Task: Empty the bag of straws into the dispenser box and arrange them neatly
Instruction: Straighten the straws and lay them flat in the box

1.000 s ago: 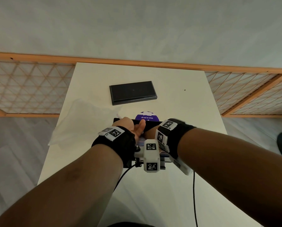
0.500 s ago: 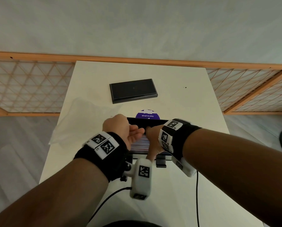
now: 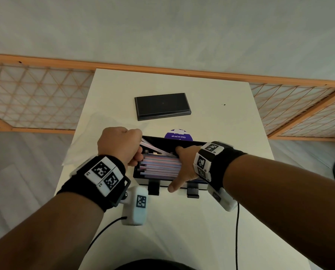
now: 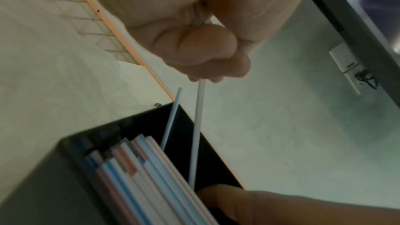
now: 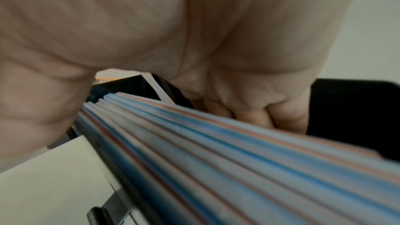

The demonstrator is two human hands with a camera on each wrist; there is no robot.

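Tidying was the step in hand: the straws (image 3: 160,165) lay lengthwise in the open black dispenser box (image 3: 141,177) at the near middle of the tabletop (image 3: 211,117), most of them level and parallel, while a few at the far side stood tilted with one end raised above the rim.

The left hand (image 3: 119,146) was closed into a fist at the box's left end, its fingers (image 4: 205,54) pinching the raised end of a white straw (image 4: 197,131); a pale blue straw (image 4: 171,119) leaned just beside it, and whether it was held could not be told. The right hand (image 3: 186,164) lay over the right end of the pile, thumb on the near rim, fingers bent down behind the straws inside the box; a true grip could not be confirmed.

Judged light, smooth and thin-walled, the straws would likely roll and kink if squeezed hard. They seemed best taken near an end and lowered flat.

A crumpled clear bag (image 3: 90,141) lay on the tabletop to the left, apparently empty. A flat black lid (image 3: 162,106) lay farther back. A purple round sticker (image 3: 178,134) behind the box read "Clean as you go"; no brand was legible
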